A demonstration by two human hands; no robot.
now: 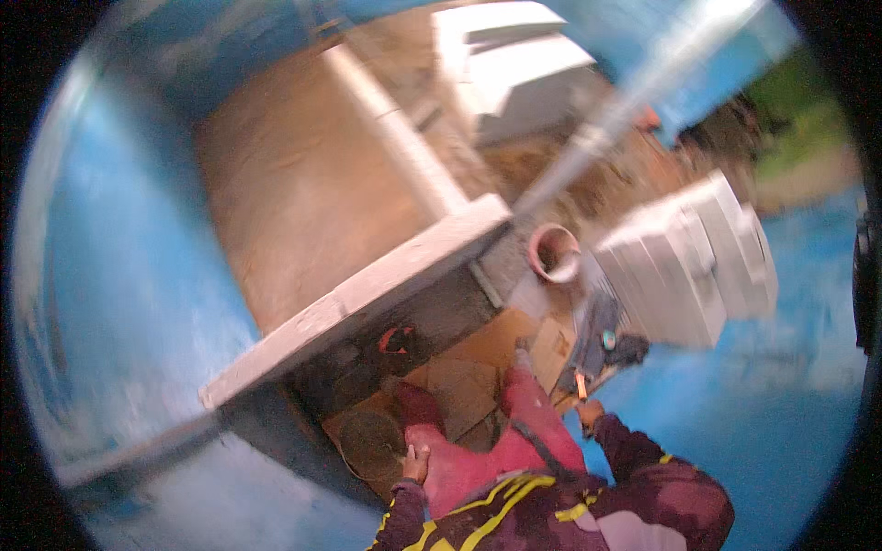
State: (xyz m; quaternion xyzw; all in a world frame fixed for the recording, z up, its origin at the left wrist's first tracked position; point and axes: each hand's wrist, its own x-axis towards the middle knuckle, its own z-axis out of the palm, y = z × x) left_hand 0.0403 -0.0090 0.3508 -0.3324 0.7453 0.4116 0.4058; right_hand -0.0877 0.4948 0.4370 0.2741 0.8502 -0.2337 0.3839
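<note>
Grip of the right hand (pixel 589 416), right of bottom centre in the frame: the fingers are blurred and small, and I cannot tell whether they are together on anything or apart. Just above them lies an orange item (pixel 581 384), narrow and upright in the frame; I cannot make out whether hand and item touch. Left hand (pixel 416 464), bottom centre: it rests against the thigh of the red trousers (pixel 459 473), and I cannot tell how far its fingers are spread. A dark sleeve with yellow stripes leads to each hand.

Directly left of the left hand I see a dark round bucket (pixel 367 439). Cardboard sheets (pixel 459 390) cover the ground around the feet, in the lower centre. Above and right of the orange item lie a dark bundle (pixel 629 350) and a small teal round object (pixel 608 341).

Across the centre runs a low wall (pixel 354 296) of pale blocks, slanting from lower left to upper right; a red-and-black object (pixel 397 340) shows on its near side. Right of the wall's upper end stands a pinkish bucket (pixel 540 244), with its mouth in view. Beyond it, at right, I note a stack of white blocks (pixel 675 262); a second white stack (pixel 514 69) occupies the top centre.
</note>
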